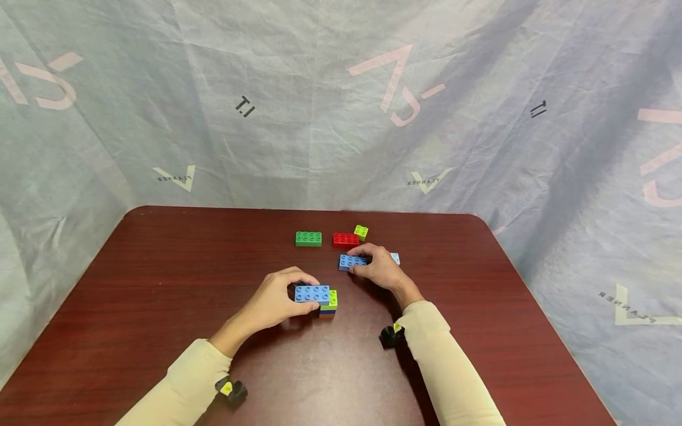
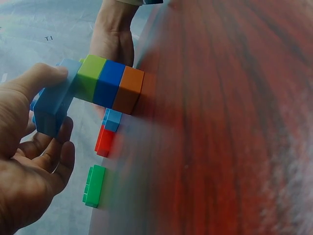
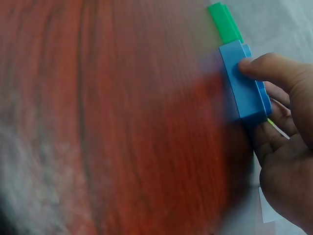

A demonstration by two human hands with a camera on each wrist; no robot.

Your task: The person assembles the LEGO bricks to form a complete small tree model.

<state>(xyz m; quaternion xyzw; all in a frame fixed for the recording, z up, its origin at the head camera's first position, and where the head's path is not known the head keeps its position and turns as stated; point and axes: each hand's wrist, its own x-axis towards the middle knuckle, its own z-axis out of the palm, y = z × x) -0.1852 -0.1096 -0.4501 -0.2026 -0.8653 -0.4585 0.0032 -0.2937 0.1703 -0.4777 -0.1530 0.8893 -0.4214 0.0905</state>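
My left hand [image 1: 279,300] grips a light blue eight-stud brick [image 1: 309,294] between thumb and fingers. That brick lies across the top of a small stack, one end over it and the other jutting toward the left palm. In the left wrist view the stack shows a lime green brick [image 2: 91,78], a dark blue brick [image 2: 108,84] and an orange brick [image 2: 129,90] at the bottom. Further back, my right hand [image 1: 380,269] pinches a second blue brick [image 1: 347,262] by its long sides, thumb on the near side [image 3: 244,85]; the fingers behind are partly hidden.
Behind the right hand's brick lie a red brick [image 1: 346,239] and a small lime brick [image 1: 361,232]. A green brick [image 1: 308,239] is to their left. A pale brick [image 1: 395,258] peeks out beyond the right hand. The brown table [image 1: 160,284] meets a hanging grey sheet [image 1: 298,118].
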